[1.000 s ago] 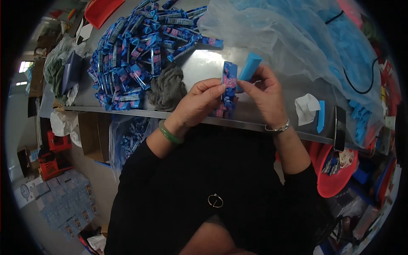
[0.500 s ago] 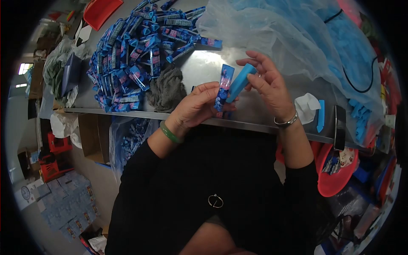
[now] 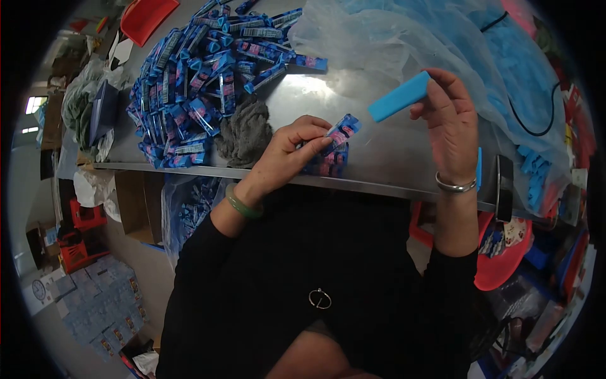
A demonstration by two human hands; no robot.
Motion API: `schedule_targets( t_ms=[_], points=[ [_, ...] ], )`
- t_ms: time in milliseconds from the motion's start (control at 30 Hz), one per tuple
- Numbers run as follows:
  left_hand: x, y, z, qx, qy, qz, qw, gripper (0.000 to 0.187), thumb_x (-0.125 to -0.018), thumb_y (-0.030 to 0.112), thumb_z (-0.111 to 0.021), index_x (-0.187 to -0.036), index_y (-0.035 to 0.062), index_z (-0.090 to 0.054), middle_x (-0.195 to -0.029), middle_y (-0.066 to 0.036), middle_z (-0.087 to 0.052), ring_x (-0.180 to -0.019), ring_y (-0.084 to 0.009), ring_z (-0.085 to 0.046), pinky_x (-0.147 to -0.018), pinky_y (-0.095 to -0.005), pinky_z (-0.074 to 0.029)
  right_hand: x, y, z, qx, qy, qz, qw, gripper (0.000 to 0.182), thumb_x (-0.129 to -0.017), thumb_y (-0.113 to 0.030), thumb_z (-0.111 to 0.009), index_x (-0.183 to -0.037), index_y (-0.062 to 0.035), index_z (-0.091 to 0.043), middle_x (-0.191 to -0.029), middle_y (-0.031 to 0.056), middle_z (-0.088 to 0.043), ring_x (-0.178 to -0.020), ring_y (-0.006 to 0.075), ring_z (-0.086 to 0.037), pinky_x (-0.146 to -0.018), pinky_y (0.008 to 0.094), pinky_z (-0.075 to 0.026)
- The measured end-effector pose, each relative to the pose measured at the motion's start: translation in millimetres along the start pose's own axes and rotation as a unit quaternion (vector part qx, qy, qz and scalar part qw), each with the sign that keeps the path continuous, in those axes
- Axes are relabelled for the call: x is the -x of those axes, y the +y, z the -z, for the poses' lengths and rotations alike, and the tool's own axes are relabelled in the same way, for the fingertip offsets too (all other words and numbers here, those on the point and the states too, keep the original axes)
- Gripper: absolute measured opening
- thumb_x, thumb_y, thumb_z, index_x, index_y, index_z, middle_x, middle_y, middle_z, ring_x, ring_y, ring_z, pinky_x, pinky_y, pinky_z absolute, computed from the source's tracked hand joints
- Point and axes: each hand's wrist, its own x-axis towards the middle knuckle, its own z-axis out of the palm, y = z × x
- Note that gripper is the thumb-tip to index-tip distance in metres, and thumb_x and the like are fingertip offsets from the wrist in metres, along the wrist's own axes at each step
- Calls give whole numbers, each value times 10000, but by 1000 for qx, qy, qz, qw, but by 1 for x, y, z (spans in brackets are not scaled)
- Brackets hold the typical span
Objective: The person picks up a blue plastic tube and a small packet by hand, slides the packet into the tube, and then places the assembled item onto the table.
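My left hand (image 3: 295, 150) is closed on a slim blue-and-pink printed packet (image 3: 344, 131), pinched between thumb and fingers and slanting up to the right. More printed packets (image 3: 332, 163) lie under it at the table's front edge. In my right hand (image 3: 451, 117), raised over the table, a light-blue flat-sided bar (image 3: 401, 96) is gripped at its upper end. Its free end points down left toward the packet, with a gap between the two. A dark grey cloth (image 3: 245, 134) rests left of my left hand.
A large heap of blue printed packets (image 3: 189, 88) covers the back left of the metal table (image 3: 309, 95). Clear plastic bags with light-blue pieces (image 3: 499, 63) spread over the right side. A black strap-like object (image 3: 504, 188) sits at the right front edge, and a red dustpan (image 3: 146, 19) at the back left.
My right hand has moved up and right with the light-blue bar, away from the packet. The packet in my left hand has tilted to the right. The white crumpled tissue is now hidden.
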Motion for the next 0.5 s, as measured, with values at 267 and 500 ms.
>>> schedule_targets(
  t_ms=[267, 500],
  points=[
    [3, 11, -1, -93, -7, -52, 994, 139, -915, 93, -621, -1026, 26, -670, -1087, -112, -614, -977, -185, -596, -811, -293, -483, 0, 16, -5, -12, -70, -106, 992, 262, -949, -184, -609, -1137, -5, -571, -906, 59, -648, -728, 107, -650, -672, 252, -541],
    [5, 19, -10, 8, 8, 80, 997, 182, -927, 126, -625, -1058, 4, -657, -917, -25, -660, -794, -100, -608, -686, -234, -483, 10, 21, -30, 70, -63, -71, 993, 239, -915, -128, -648, -1105, -5, -571, -893, 45, -644, -754, 85, -633, -690, 233, -525]
  ],
)
